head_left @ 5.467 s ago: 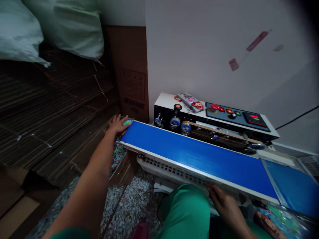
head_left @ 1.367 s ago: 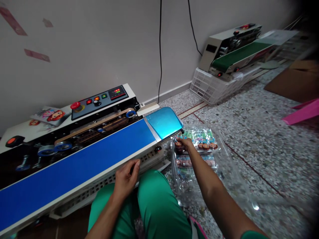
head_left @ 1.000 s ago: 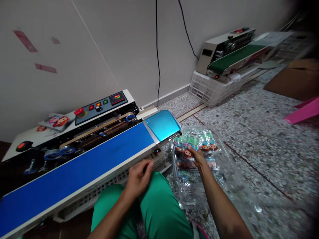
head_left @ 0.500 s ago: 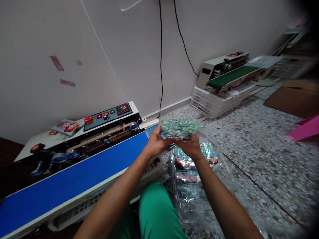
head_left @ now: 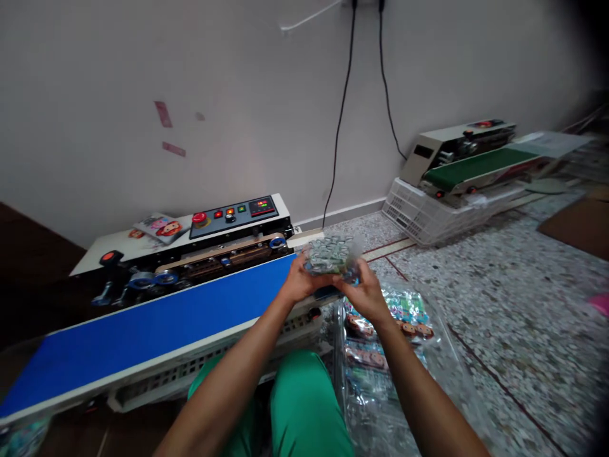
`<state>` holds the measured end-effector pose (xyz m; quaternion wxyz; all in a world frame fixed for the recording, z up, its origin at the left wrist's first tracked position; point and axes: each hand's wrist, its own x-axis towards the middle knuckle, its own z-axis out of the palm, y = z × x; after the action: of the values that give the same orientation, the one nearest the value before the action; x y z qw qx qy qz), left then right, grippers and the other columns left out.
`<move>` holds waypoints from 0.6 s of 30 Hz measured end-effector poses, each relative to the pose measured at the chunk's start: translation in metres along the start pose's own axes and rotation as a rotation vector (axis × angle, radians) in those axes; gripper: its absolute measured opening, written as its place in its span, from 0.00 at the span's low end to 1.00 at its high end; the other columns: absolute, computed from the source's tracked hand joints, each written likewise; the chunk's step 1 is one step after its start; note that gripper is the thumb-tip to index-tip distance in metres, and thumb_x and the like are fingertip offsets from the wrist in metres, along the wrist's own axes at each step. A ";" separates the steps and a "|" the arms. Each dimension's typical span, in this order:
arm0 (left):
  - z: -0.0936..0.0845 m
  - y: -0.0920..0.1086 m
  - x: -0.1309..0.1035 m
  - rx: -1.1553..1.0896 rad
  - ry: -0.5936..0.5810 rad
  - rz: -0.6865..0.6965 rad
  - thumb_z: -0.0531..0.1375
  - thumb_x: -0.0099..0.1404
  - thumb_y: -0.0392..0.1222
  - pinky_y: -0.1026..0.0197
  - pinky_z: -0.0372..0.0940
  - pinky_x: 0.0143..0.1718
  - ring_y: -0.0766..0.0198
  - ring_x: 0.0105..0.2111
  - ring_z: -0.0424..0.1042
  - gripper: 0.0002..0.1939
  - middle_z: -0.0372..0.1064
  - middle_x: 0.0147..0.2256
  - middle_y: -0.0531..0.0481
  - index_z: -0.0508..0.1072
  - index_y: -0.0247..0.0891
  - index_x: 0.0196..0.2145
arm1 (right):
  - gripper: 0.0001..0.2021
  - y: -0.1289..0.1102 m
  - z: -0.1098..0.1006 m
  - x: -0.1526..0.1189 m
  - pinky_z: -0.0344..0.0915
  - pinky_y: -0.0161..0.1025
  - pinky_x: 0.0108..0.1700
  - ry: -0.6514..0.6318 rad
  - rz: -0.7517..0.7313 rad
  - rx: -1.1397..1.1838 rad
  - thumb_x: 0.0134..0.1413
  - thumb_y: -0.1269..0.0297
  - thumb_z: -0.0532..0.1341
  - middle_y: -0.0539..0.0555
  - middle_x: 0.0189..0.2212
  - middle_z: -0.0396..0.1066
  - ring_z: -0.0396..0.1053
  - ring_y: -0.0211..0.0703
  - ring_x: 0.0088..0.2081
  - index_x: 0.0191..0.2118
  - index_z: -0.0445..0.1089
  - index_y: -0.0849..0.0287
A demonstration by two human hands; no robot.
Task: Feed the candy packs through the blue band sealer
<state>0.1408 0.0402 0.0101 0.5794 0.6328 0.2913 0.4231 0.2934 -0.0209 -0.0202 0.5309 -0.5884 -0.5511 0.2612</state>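
Note:
A clear plastic bag [head_left: 329, 254] with several small, clear greenish pieces inside is held up in front of me; blur hides what they are. Its left side is gripped by my left hand [head_left: 302, 279], fingers closed around it. My right hand [head_left: 365, 293] is closed on the right side, and the two thumbs come close together along the near edge. Just left of the bag lies the end of the blue conveyor belt [head_left: 176, 324] of a band sealer [head_left: 238, 216], whose display is lit. Below my right hand, shiny printed packets [head_left: 366, 358] lie in a large clear plastic bag.
A second sealer with a green belt [head_left: 480, 168] stands on a white plastic crate [head_left: 404, 209] by the wall. Black cables [head_left: 339, 127] hang down the wall. Printed packets [head_left: 162, 227] lie atop the near sealer. Brown cardboard [head_left: 578, 222] is at the right.
My view has turned left, shifting the surroundings rightward. Both hands still hold the bag, which is now nearer the sealer's belt end and looks narrower.

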 end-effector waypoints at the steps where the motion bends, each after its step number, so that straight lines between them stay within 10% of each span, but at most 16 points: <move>1: -0.004 0.002 -0.010 -0.045 0.008 -0.026 0.71 0.41 0.39 0.54 0.64 0.48 0.56 0.41 0.72 0.24 0.75 0.40 0.45 0.75 0.35 0.39 | 0.24 -0.006 0.005 -0.007 0.67 0.41 0.42 0.004 0.003 0.040 0.44 0.55 0.66 0.52 0.40 0.72 0.70 0.44 0.39 0.48 0.64 0.54; 8: -0.040 0.007 -0.074 -0.280 0.222 -0.163 0.71 0.41 0.39 0.56 0.67 0.42 0.59 0.34 0.73 0.21 0.76 0.34 0.48 0.76 0.34 0.36 | 0.28 -0.033 0.058 -0.044 0.68 0.45 0.46 -0.174 0.088 0.252 0.43 0.58 0.68 0.53 0.44 0.70 0.70 0.45 0.43 0.51 0.59 0.52; 18: -0.079 0.068 -0.088 -0.250 0.254 -0.103 0.70 0.43 0.46 0.56 0.66 0.40 0.59 0.33 0.72 0.25 0.74 0.32 0.49 0.74 0.34 0.39 | 0.29 -0.058 0.114 -0.025 0.67 0.44 0.47 -0.214 -0.030 0.451 0.40 0.61 0.69 0.54 0.45 0.70 0.69 0.46 0.45 0.51 0.62 0.54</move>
<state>0.0220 -0.0071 0.0566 0.6330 0.4816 0.3395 0.5021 0.1641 -0.0153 -0.0086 0.5912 -0.4158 -0.5405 0.4306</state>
